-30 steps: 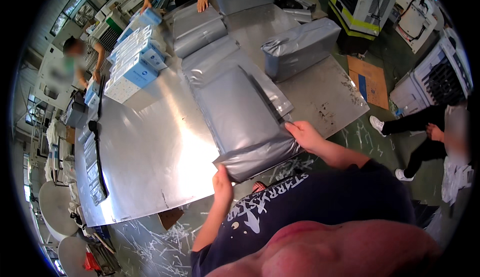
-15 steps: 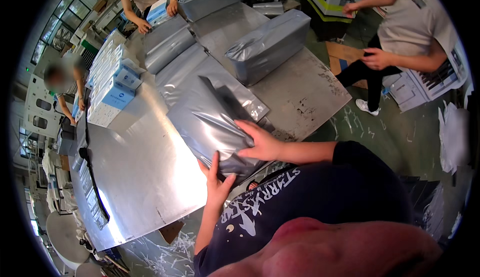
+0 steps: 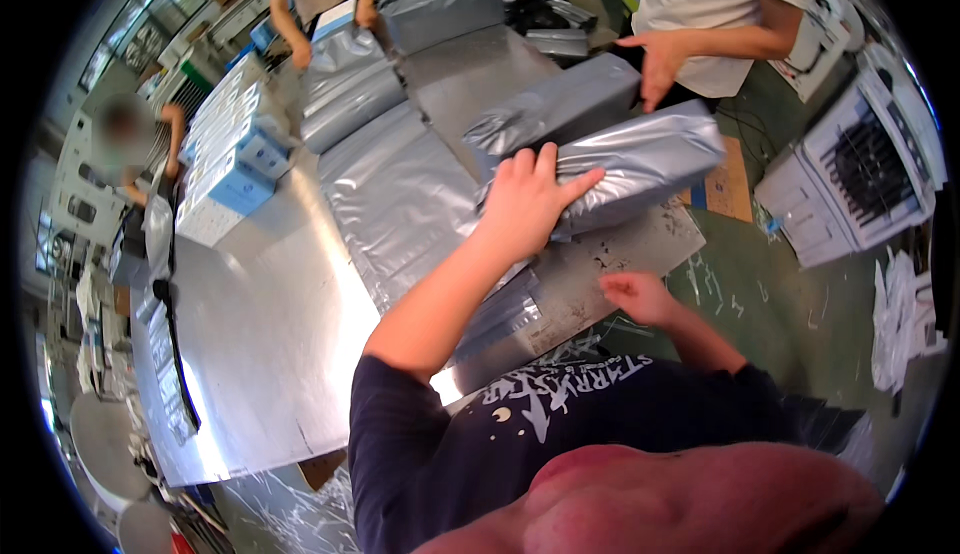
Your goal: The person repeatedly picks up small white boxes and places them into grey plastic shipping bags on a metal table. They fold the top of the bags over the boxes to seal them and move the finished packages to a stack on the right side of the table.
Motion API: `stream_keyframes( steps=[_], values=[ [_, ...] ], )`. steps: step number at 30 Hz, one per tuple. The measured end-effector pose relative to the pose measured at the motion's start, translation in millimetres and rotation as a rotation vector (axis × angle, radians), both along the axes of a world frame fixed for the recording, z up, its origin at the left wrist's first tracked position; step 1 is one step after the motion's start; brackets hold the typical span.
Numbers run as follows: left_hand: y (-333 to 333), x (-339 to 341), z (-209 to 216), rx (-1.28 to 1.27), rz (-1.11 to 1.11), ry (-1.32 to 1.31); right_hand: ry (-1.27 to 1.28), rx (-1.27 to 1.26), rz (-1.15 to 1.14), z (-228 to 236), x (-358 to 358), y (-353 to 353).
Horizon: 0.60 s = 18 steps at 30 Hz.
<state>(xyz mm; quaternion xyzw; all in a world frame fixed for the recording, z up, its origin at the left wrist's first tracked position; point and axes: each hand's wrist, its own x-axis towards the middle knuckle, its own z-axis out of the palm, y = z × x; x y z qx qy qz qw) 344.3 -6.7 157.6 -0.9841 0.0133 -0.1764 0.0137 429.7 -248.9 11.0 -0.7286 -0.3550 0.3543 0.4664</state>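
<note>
Head view: a grey-wrapped parcel, held before the torso half a second ago, is now seen farther right, pressed by the left hand with fingers spread. Whether anything is pinched by the curled, separate right hand cannot be told. The far side is blocked by a second grey parcel, neared by a co-worker's hand; grey bags are partly hidden by the left forearm.

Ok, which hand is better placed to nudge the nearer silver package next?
Probably the left hand: its spread fingers touch the left end of the nearer silver package. The right hand looks loosely curled and is apart from the package, by the near edge of the table.
</note>
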Motion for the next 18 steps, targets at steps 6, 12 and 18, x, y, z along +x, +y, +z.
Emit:
stream_keyframes(
  steps=[6, 12, 18],
  values=[
    [25, 18, -12, 0.106, -0.066, -0.223, -0.327, 0.090, 0.225, 16, -53, 38],
    [173, -118, -41, -0.122, 0.321, -0.287, -0.934, 0.279, 0.526, 41, -103, 178],
    [371, -230, -74, 0.096, 0.774, -0.250, -1.106, -0.011, 0.481, -10, -142, 274]
  ],
)
